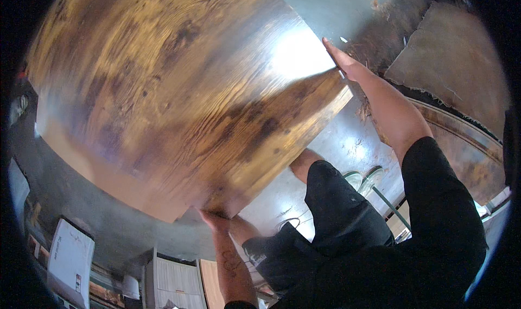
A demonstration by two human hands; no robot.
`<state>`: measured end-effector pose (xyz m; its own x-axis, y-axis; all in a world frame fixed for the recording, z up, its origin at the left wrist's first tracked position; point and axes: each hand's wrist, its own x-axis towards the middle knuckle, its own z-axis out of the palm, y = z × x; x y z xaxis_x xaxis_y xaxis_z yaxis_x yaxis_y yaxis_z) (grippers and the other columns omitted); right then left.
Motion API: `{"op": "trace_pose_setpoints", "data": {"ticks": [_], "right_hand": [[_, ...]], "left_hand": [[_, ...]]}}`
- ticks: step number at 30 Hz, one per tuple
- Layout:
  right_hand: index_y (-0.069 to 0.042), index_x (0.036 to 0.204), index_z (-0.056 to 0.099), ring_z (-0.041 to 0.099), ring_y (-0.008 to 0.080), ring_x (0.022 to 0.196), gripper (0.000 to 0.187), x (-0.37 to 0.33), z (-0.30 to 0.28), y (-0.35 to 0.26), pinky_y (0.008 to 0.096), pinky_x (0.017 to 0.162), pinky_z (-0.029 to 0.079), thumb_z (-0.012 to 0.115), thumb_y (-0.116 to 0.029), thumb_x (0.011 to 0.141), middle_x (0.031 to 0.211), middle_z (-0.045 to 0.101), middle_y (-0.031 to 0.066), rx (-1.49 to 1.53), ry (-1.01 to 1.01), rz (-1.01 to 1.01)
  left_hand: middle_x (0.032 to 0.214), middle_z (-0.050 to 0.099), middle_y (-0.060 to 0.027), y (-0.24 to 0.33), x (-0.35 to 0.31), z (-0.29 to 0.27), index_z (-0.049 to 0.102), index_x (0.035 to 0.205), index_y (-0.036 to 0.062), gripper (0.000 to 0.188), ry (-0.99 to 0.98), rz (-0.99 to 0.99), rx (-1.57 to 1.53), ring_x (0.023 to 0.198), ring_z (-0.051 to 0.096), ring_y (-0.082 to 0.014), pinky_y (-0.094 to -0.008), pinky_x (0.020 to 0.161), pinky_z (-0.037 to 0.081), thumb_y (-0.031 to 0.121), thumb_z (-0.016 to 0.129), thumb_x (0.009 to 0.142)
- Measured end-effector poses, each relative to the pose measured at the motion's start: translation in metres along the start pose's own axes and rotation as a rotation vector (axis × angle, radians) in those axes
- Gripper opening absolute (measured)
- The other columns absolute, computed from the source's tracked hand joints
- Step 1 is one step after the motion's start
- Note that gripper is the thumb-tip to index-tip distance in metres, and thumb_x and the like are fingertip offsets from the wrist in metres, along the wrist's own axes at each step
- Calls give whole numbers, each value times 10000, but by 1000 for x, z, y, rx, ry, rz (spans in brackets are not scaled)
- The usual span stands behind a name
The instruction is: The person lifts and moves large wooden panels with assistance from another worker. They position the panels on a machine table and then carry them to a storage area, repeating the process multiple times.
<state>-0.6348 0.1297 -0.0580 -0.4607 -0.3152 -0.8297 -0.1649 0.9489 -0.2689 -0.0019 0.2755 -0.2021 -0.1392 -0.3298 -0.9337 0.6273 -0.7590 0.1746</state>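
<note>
A large board [179, 92] with brown, streaky wood grain fills the upper left, tilted, with a bright glare near its right edge. My right hand [346, 64] holds that right edge, fingers laid along it, part of the grip hidden by the edge. At the board's near lower corner, my left hand [217, 220] supports it from below; most of its fingers are hidden by the board. Both arms are stretched out, one at either end of the near side. The board's thin, paler edge shows along its lower left.
A ragged-edged brown sheet [453, 64] lies at the right above another wood-patterned panel [461, 151]. Green-rimmed discs [372, 180] are beside my leg on the grey floor [353, 140]. At lower left are a white boxy unit [70, 260] and a pale cabinet [179, 282].
</note>
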Motion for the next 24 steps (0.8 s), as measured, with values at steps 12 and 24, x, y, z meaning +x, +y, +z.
{"op": "trace_pose_setpoints", "data": {"ticks": [12, 24], "right_hand": [[-111, 1660, 154, 140, 301, 1580, 1084, 23, -59, 12, 507, 1251, 182, 361, -861, 906, 1727, 122, 118, 58, 76, 80], [-72, 1643, 212, 235, 312, 1547, 1044, 49, -86, 25, 488, 1236, 232, 395, -818, 936, 1700, 205, 148, 122, 31, -13]], "left_hand": [[1485, 505, -105, -44, -13, 104, 452, 1511, 124, 756, 78, 68, 7, 1360, 474, -366, -535, 1128, 413, 648, 514, 969], [1483, 492, -122, -44, 11, 64, 460, 1483, 53, 888, -56, 57, 163, 1365, 455, -363, -518, 1154, 379, 757, 489, 942]]}}
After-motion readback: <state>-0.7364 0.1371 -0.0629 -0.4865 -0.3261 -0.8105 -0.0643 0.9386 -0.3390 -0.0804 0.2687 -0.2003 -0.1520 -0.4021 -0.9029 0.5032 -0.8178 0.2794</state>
